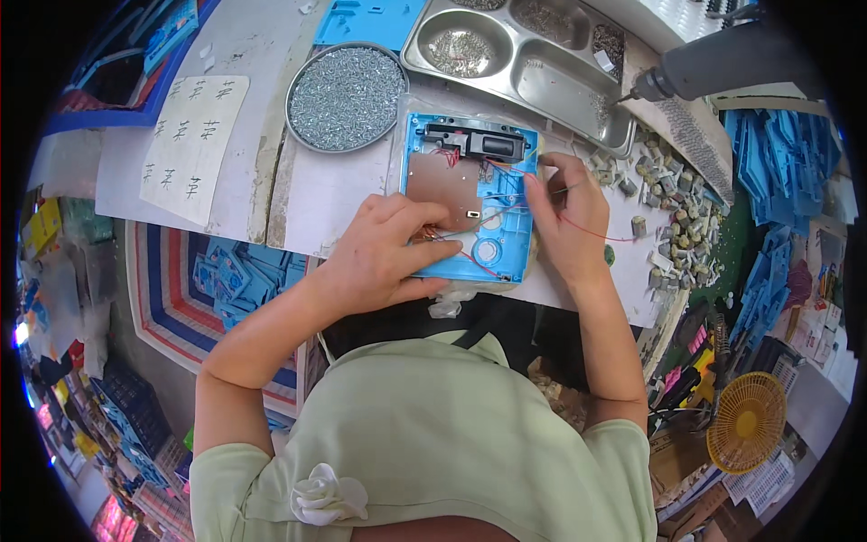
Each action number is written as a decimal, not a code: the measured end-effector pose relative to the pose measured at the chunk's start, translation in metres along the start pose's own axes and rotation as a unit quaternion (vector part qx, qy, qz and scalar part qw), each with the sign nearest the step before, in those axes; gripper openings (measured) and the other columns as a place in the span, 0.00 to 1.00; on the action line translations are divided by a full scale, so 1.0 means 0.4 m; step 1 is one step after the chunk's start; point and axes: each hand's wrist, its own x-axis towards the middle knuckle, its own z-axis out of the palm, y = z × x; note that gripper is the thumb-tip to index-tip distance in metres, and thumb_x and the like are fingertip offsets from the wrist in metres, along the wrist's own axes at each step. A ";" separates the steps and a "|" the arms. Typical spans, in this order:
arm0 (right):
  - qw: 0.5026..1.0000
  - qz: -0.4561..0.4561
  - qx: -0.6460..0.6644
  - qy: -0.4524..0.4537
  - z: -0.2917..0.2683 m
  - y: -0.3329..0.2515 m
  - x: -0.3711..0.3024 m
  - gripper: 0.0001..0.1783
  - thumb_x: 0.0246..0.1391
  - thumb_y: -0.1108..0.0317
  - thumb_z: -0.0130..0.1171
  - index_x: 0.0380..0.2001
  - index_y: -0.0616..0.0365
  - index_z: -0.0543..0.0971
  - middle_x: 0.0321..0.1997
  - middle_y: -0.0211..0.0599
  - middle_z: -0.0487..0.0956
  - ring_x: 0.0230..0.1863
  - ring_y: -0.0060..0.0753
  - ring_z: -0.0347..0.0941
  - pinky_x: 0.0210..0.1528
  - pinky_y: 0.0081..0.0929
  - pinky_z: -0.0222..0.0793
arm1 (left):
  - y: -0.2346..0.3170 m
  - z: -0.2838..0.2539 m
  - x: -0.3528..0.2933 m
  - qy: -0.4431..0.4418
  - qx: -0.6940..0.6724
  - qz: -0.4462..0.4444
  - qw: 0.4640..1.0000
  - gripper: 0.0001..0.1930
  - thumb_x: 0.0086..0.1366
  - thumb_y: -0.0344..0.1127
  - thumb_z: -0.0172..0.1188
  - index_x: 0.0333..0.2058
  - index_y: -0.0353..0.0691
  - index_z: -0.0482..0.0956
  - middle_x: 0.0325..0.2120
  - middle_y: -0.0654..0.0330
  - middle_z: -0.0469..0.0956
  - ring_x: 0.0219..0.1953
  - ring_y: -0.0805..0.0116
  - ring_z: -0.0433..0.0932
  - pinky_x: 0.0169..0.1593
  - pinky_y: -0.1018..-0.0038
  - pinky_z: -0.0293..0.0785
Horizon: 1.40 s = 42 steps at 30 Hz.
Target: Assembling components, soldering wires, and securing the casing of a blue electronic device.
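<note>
A blue plastic casing [516, 237] lies open side up before me on the table. Inside it are a brown circuit board [442, 185], a black part [501, 144] along the far edge, a round component [487, 251] and several thin wires. My left hand [384, 248] is closed around the casing's near left edge, its fingertips among wires beside the board. At the right edge, my right hand [573, 212] has thumb and fingers drawn together on thin wires. A loose red wire [596, 233] trails rightward past that hand. The exact grip of both hands is partly hidden.
A round tray of small metal screws [348, 95] stands far left of the casing. Behind is a compartmented steel tray [560, 81] with small parts. An electric screwdriver [695, 72] hangs at the upper right. Many small block-shaped parts [677, 208] lie rightward. A yellow fan [746, 423] stands lower right.
</note>
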 end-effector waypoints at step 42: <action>0.991 -0.103 -0.038 0.072 -0.184 -0.018 0.010 0.08 0.46 0.74 0.71 0.31 0.59 0.84 0.34 0.36 0.82 0.37 0.37 0.77 0.46 0.33 0.71 | -0.061 -0.015 -0.073 0.018 -0.089 0.031 0.995 0.13 0.50 0.30 0.78 0.35 0.43 0.85 0.27 0.60 0.75 0.27 0.60 0.76 0.29 0.67 0.73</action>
